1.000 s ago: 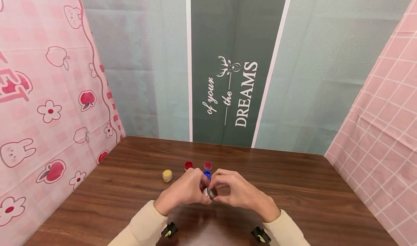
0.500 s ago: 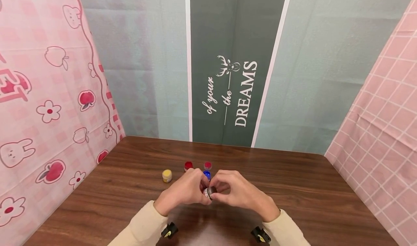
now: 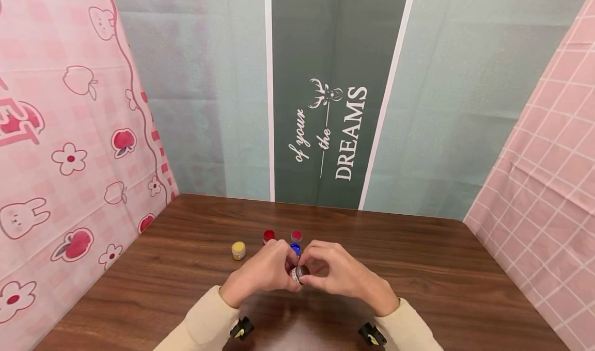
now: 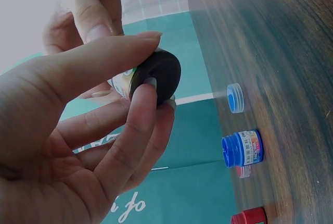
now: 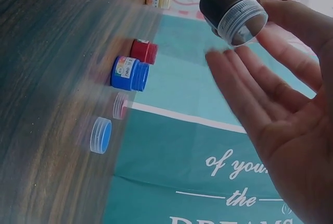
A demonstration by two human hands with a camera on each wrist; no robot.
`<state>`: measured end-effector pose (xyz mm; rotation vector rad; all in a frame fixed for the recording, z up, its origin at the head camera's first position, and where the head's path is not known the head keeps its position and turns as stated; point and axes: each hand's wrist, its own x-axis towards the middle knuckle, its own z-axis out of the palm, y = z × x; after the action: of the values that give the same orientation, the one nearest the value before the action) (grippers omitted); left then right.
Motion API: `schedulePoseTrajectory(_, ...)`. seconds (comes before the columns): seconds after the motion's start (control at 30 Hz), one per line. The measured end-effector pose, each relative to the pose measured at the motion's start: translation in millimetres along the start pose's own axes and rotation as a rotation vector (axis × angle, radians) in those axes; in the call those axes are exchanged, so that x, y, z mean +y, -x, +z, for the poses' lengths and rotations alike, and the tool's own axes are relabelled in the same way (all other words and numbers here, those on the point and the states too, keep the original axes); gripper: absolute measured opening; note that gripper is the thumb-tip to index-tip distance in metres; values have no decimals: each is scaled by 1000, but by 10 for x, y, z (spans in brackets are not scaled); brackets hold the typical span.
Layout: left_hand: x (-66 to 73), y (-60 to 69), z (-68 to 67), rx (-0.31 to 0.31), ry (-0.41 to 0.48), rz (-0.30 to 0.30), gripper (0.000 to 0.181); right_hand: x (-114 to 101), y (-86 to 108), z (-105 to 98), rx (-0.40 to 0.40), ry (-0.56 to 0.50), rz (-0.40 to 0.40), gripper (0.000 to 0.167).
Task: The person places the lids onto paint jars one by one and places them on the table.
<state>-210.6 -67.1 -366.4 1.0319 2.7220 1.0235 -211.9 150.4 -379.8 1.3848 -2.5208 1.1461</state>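
Note:
My left hand (image 3: 271,266) grips a small dark paint jar (image 4: 161,75) that is tilted on its side above the table. Its clear ribbed lid (image 5: 242,23) faces my right hand (image 3: 341,271). In the head view the right thumb lies against that lid, and the fingers arch over it. The right wrist view has the fingertips close at the lid's rim, slightly blurred; exact contact there is hard to tell. Beyond the hands stands a blue paint jar (image 5: 129,74) with a bare threaded neck, partly covered in the head view.
A red paint jar (image 5: 143,51) stands by the blue one. Two loose lids, one blue inside (image 4: 235,98) and one red inside (image 3: 296,236), lie on the wooden table (image 3: 418,268). Farther left is a yellow paint jar (image 3: 238,250). Printed cloths hang behind and at both sides.
One second ago the right thumb was just off the jar's lid; it has moved in against it. The left hand and the jars on the table keep their places.

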Motion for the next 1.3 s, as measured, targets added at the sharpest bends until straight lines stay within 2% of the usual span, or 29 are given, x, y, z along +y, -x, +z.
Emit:
schedulePoseTrajectory(0.17,-14,-3,1,14,-14,10,23,20,-5,5,24,54,-79,27)
schedulePoseTrajectory(0.37,-22,-9,5,1,0,3,20,43,-12,12,16,28,-167,33)
schedulePoseTrajectory(0.53,-24,-12,5,-6,16,-2,18,39,-18,13,12,24,-199,33)
schedulePoseTrajectory(0.87,-30,-19,7,-7,20,-15,18,42,-19,6,10,24,-188,27)
schedulePoseTrajectory(1.17,-36,-10,-4,2,22,5,20,29,1,32,12,-12,-74,20)
schedulePoseTrajectory(1.3,-42,-8,-5,3,25,5,21,27,1,40,15,-1,-48,20)
